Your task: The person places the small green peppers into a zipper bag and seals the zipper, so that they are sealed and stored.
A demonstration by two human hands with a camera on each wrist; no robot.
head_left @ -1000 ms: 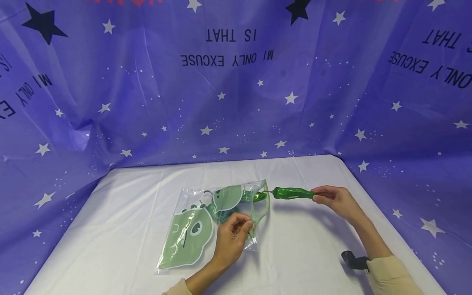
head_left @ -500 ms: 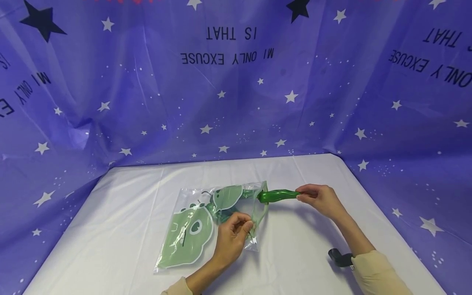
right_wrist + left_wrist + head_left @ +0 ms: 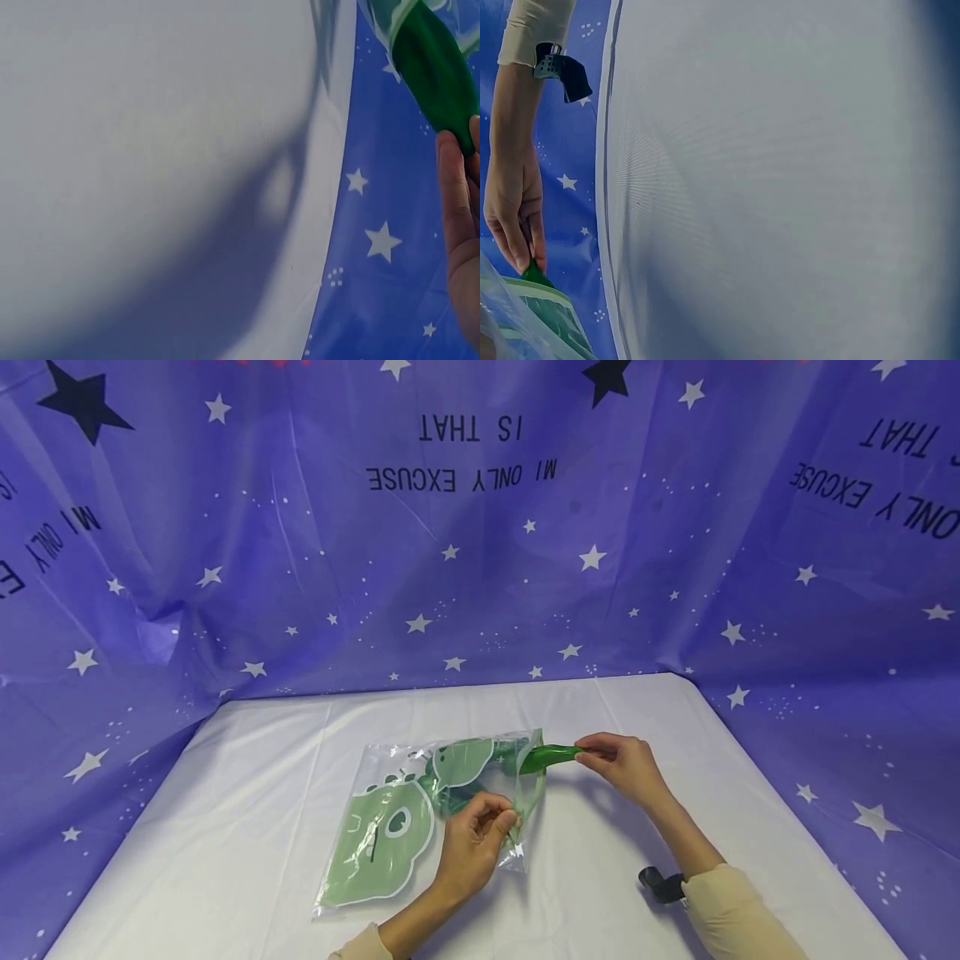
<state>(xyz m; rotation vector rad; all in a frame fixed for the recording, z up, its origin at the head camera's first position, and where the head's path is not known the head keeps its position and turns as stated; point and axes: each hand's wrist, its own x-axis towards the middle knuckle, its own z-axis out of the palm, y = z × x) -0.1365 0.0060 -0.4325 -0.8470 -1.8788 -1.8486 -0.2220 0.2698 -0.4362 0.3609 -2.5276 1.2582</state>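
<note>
A clear plastic zip bag [image 3: 465, 827] with a green cartoon dinosaur print lies at the table's middle, its mouth spread to the right. Green peppers show through the film inside it. My left hand [image 3: 474, 843] pinches the near edge of the bag's mouth between thumb and fingers. My right hand [image 3: 622, 764] pinches the pointed tip of a green chili pepper [image 3: 553, 755], whose stem end is inside the mouth. In the right wrist view the pepper [image 3: 435, 71] passes under the green zip strip, held by the fingertips.
A white cloth [image 3: 255, 810] covers the table. Purple star-printed fabric [image 3: 480, 568] hangs behind it and at both sides. A black wrist camera [image 3: 660, 885] sticks out from the right sleeve, over the table's right part.
My right hand has moved left, carrying the pepper stem-first into the bag's mouth; about half of it now lies inside. My left hand keeps its hold on the edge.
</note>
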